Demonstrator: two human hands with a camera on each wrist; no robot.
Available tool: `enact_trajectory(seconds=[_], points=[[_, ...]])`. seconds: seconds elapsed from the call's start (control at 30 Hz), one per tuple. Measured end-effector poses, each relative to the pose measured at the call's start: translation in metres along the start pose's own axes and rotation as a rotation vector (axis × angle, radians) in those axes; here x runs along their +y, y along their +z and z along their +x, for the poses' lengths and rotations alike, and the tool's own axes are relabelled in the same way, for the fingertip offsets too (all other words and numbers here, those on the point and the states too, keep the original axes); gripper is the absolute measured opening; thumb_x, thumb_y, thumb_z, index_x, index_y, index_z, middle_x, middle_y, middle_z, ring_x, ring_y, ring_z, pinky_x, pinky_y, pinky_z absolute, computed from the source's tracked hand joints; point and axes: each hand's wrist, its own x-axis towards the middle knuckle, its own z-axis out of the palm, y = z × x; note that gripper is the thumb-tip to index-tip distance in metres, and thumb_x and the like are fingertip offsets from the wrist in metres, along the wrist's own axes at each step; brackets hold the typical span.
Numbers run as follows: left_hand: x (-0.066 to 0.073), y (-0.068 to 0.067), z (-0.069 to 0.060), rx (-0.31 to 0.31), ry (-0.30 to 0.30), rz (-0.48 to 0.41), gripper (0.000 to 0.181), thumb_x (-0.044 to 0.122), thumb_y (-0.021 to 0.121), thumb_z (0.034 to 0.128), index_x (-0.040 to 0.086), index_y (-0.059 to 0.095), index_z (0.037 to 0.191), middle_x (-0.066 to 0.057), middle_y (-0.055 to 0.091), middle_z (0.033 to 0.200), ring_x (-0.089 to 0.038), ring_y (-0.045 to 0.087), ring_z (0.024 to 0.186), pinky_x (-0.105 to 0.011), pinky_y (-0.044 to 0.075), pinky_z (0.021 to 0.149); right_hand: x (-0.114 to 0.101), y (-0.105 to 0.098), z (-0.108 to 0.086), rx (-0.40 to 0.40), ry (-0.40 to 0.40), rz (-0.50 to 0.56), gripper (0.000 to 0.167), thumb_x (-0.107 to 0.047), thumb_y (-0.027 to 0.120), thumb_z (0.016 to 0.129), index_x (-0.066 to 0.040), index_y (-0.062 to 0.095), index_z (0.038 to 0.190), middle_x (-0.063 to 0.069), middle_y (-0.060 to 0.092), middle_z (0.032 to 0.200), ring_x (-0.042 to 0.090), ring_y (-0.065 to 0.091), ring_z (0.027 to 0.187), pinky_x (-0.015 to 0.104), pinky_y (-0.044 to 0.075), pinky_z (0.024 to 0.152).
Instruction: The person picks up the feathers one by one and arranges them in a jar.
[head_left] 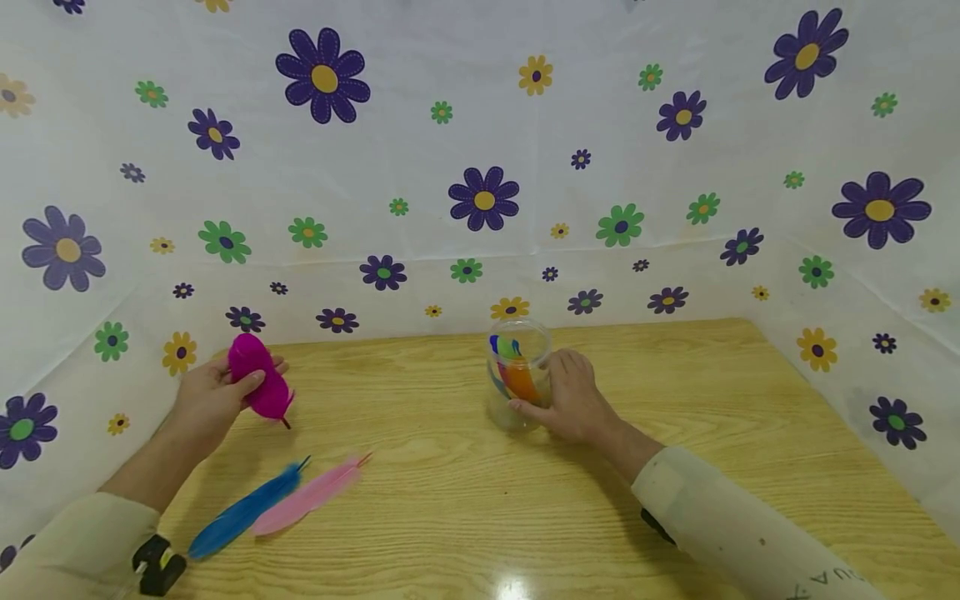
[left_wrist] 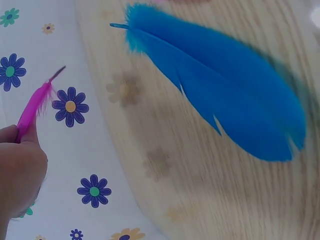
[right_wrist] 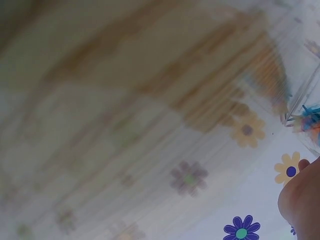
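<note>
A magenta feather (head_left: 258, 379) is pinched between the thumb and fingers of my left hand (head_left: 206, 408), raised at the table's left side, its dark quill pointing down toward me. My right hand (head_left: 573, 400) grips a clear plastic jar (head_left: 517, 417) from its right side. Inside the jar stand several colourful feathers (head_left: 521, 379), with orange, blue and green showing. On the table below my left hand lie a blue feather (head_left: 243, 512) and a pink feather (head_left: 311, 498), side by side. The blue feather fills much of the left wrist view.
The wood-grain table (head_left: 420, 500) is bordered by a white flower-print cloth (head_left: 420, 150) at the back and both sides. A black strap with a small device (head_left: 159, 565) sits at the left sleeve.
</note>
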Motion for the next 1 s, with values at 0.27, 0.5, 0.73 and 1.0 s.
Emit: enact_trajectory(seconds=[0.27,0.5,0.73,1.0], points=[[0.009,0.013,-0.002,-0.083,0.031,-0.209,0.046,0.008,0.055,0.1006,0.001,0.035,0.141,0.015,0.071,0.109,-0.001,0.070,0.100,-0.020,0.056,0.081,-0.001,0.000,-0.001,0.002,0.002,0.000,0.070,-0.059,0.068,0.086,-0.001,0.050,0.121,0.016,0.056,0.121,0.033,0.045,0.124,0.055,0.024,0.116],[0.019,0.024,-0.001,-0.193,0.008,-0.373,0.074,0.001,0.048,0.1021,-0.006,-0.002,0.157,0.009,0.071,0.118,-0.007,0.070,0.106,-0.025,0.057,0.085,0.001,0.001,-0.001,0.001,0.001,0.001,0.069,-0.059,0.068,0.086,-0.002,0.050,0.121,0.015,0.055,0.120,0.034,0.044,0.124,0.055,0.025,0.114],[0.027,0.032,-0.003,-0.258,-0.022,-0.480,0.078,-0.004,0.045,0.1020,0.000,-0.009,0.157,0.006,0.070,0.122,-0.010,0.069,0.109,-0.027,0.057,0.088,0.000,0.000,-0.001,0.004,-0.002,0.004,0.070,-0.059,0.068,0.086,-0.002,0.049,0.122,0.015,0.056,0.121,0.034,0.045,0.125,0.055,0.024,0.115],[0.035,0.043,-0.004,-0.265,-0.061,-0.501,0.080,-0.001,0.048,0.1018,0.001,-0.009,0.157,0.003,0.072,0.119,-0.014,0.071,0.107,-0.030,0.057,0.088,0.001,0.001,0.000,0.014,-0.012,-0.007,0.070,-0.059,0.068,0.086,-0.001,0.050,0.122,0.016,0.057,0.121,0.034,0.045,0.125,0.055,0.025,0.115]])
